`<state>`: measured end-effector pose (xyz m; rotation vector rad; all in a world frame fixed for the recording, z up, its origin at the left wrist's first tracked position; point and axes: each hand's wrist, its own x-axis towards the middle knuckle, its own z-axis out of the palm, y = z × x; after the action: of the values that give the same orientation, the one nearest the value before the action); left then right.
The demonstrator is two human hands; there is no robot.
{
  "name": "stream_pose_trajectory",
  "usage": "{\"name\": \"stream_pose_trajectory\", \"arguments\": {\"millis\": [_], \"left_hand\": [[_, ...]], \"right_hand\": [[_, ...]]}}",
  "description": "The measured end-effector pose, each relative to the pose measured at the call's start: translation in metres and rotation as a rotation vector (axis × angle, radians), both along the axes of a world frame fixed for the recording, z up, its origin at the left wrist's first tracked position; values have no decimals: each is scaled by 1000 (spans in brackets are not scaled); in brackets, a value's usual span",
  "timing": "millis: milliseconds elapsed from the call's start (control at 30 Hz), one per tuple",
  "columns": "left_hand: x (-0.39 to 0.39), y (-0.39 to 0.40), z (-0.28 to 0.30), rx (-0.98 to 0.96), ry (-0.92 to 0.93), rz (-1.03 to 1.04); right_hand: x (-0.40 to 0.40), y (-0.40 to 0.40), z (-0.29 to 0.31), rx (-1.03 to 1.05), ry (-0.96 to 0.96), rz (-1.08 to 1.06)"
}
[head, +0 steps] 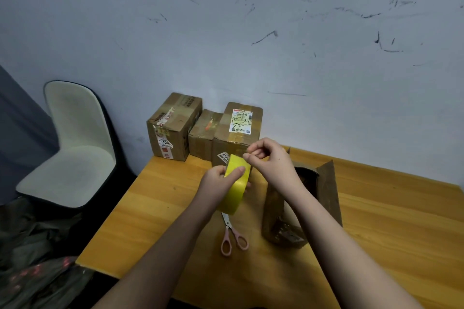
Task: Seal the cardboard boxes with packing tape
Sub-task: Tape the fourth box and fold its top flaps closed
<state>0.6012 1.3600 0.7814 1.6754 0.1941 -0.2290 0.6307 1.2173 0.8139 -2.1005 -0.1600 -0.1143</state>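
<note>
left hand point(218, 181) gripping yellow tape roll point(234, 184) over wooden table point(155, 208), right hand point(270, 155) pinching at roll's far edge, pink scissors point(233, 236) near, open box point(301, 203) right, three taped boxes point(200, 128) far

A single wide view is taken from the person's head, aimed forward and down. The table point(376, 221) is seen close up, with the wall point(276, 32) filling the upper half

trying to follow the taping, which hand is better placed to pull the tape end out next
Right, probably. The right hand is pinched just above the yellow tape roll, where a free end would sit, while the left hand grips the roll and steadies it. The tape end itself is too small to make out.
</note>
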Motion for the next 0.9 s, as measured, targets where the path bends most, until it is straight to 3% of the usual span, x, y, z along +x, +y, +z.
{"name": "stream_pose_trajectory", "arguments": {"millis": [233,433,567,667,800,900], "left_hand": [[-7,2,4,-65,2,-80],[-25,7,-7,-42,-135,-149],[-25,12,-13,129,-209,-133],[-13,21,-19,58,-26,-41],[-9,24,-28,-20,185,8],[-9,30,-34,-103,207,1]], "right_hand": [[11,-4,-2,59,-55,-58],[20,-7,-9,82,-14,-142],[13,-3,-10,49,-83,-159],[3,5,2,74,-191,-156],[-11,22,14,-213,-366,3],[-4,20,9,-62,-271,-41]]}}
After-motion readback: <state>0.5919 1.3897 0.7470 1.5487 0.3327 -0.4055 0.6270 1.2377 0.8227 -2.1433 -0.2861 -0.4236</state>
